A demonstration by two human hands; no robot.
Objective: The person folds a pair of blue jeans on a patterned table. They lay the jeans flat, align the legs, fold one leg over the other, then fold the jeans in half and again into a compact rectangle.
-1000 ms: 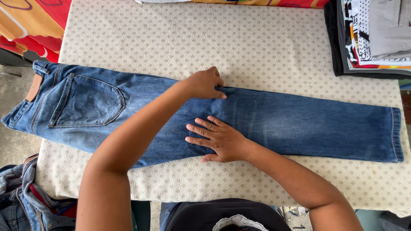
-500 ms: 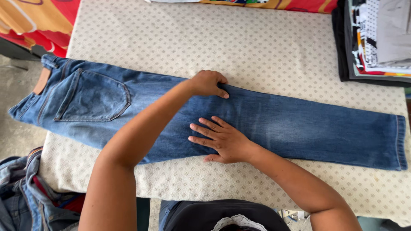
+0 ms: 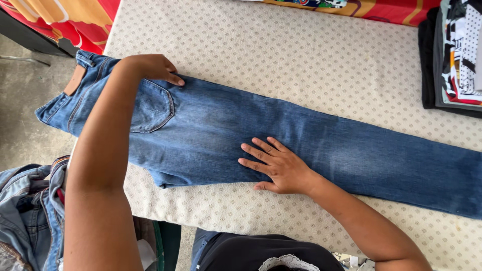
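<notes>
The left hand (image 3: 150, 66) is curling its grip onto the far edge of the folded blue denim jeans (image 3: 301, 145) beside the back pocket, while the right hand (image 3: 278, 165) is pressing flat, fingers apart, on them, lying across the cream patterned padded surface (image 3: 311, 55).

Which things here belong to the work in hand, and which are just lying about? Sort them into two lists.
In hand:
blue jeans, laid flat
left hand on the far edge near the back pocket
right hand pressed flat on the leg
padded table under them

Lying about:
stack of folded clothes
heap of denim
red patterned cloth
</notes>
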